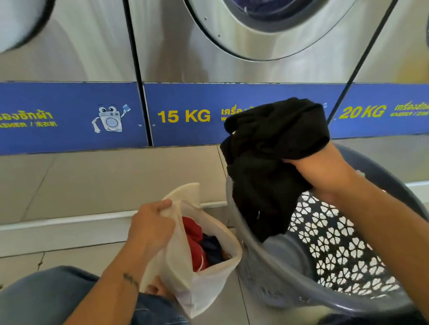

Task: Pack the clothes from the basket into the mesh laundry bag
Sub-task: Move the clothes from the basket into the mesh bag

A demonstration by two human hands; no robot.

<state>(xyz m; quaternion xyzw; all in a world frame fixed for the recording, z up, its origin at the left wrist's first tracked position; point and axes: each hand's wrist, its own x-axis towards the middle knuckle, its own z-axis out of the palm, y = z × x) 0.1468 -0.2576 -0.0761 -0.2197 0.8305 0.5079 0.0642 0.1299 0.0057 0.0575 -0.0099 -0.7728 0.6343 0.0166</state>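
Note:
A white mesh laundry bag stands on the floor between my knees, its mouth held wide. My left hand grips the bag's upper rim. Inside lie a red garment and a dark blue garment. My right hand is closed on a bunched black garment, lifted above the grey-blue plastic laundry basket at the right. The cloth's lower end hangs down inside the basket. The visible inside of the basket shows only its perforated flower-pattern wall.
A row of steel front-loading washers stands just ahead, with a blue strip marked 15 KG and 20 KG along the base. A low tiled step runs in front of them. My jeans-clad leg is at the lower left.

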